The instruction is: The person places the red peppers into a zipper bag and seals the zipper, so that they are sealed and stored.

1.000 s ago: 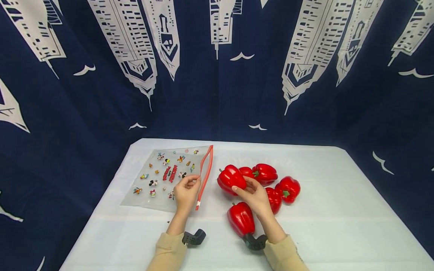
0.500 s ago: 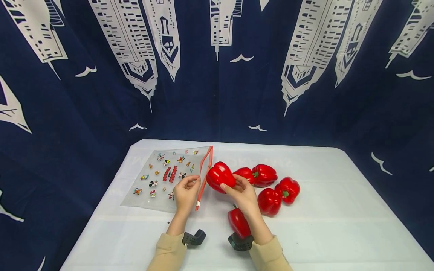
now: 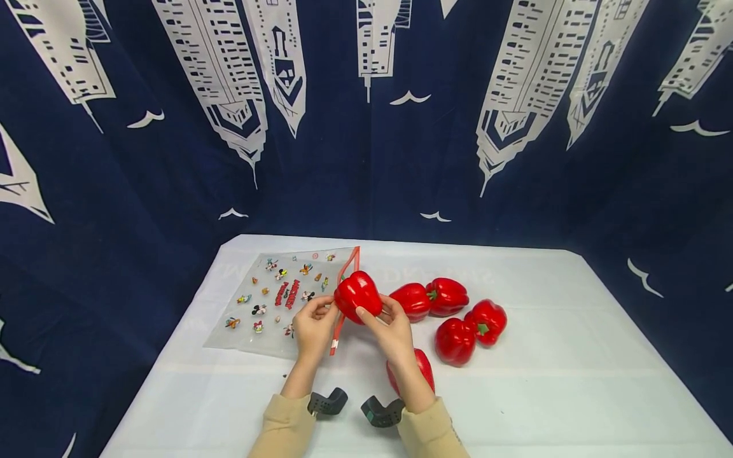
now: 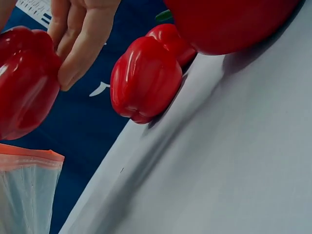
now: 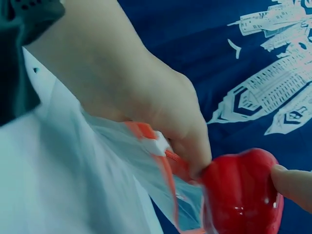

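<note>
A clear zip bag (image 3: 246, 321) with cartoon prints and an orange-red zip edge lies flat on the left, its mouth facing right and parted. My left hand (image 3: 312, 326) pinches the near lip of that mouth. In my right hand (image 3: 395, 336) I hold a red bell pepper (image 3: 359, 295) between thumb and fingers, right at the mouth and overlapping the zip edge. The right wrist view shows the pepper (image 5: 241, 195) close to my left fingertips, with the bag's white slider (image 5: 157, 144) below that hand. The left wrist view shows the orange bag edge (image 4: 31, 156) under the pepper.
More red bell peppers stand to the right: a pair at the back (image 3: 448, 296), another pair (image 3: 455, 342) nearer, and a single pepper (image 3: 425, 367) partly hidden by my right forearm. All rest on the white-covered table (image 3: 572, 356). A dark blue printed cloth (image 3: 366, 165) hangs behind.
My right hand has carried the pepper leftward from beside the other peppers to the bag's mouth. My left hand has stayed in place on the bag's lip.
</note>
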Tool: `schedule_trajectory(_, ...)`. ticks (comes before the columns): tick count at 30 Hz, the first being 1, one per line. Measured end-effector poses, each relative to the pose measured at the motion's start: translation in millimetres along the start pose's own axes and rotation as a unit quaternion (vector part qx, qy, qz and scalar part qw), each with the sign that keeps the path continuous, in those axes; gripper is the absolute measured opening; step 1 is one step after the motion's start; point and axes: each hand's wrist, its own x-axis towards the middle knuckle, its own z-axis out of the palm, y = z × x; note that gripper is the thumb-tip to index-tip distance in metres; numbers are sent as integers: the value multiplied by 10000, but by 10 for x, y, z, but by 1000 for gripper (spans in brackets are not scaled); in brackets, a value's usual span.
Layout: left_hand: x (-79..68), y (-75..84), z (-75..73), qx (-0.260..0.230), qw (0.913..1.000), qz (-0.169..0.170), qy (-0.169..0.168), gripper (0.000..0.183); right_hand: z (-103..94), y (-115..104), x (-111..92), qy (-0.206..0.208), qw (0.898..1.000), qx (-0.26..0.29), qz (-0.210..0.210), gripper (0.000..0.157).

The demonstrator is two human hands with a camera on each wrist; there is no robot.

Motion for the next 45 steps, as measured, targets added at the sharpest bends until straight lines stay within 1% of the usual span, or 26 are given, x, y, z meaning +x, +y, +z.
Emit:
schedule_trajectory(2,2,13,2,96,9999,10,41,8,28,20,6,42,9999,127,-50,62)
schedule_trajectory(6,-8,241,-24,164,9998,104,19,6,52,61,18,153,9997,200,-2,63)
schedule_trajectory(9,-20,404,-48,120,9997,200,-32,7,63,104,33,177,9996,219,56,64)
schedule_trajectory(10,-20,412,-51,98,9997,219,-41,7,68,117,36,177,9995,239,51,64)
schedule_trajectory(14,-26,406,-43,81,9995,306,-15,6,94,158,34,216,9995,218,-56,63)
schedule_trajectory(19,-29,400,-34,46,9991,409,82,7,153,191,4,309,9984,-32,-480,62)
schedule_trajectory(21,-27,396,-33,22,9990,426,134,7,179,199,-10,342,9979,-110,-547,62)
schedule_trajectory(26,-20,373,-36,-26,9985,502,229,7,229,221,-32,438,9977,-29,-522,63)
schedule_trajectory(33,-14,371,-44,16,9971,697,291,7,269,255,-40,552,9973,101,-476,63)
schedule_trajectory(36,-11,379,-48,-29,9973,668,286,6,282,259,-43,559,9973,103,-464,66)
schedule_trajectory(38,-9,381,-49,-43,9976,627,289,6,289,267,-49,495,9978,47,-445,70)
schedule_trajectory(42,-8,375,-55,2,9980,554,307,7,305,291,-66,234,9987,-152,-429,80)
schedule_trajectory(45,-11,368,-60,44,9981,521,313,7,314,308,-65,103,9991,-179,-365,81)
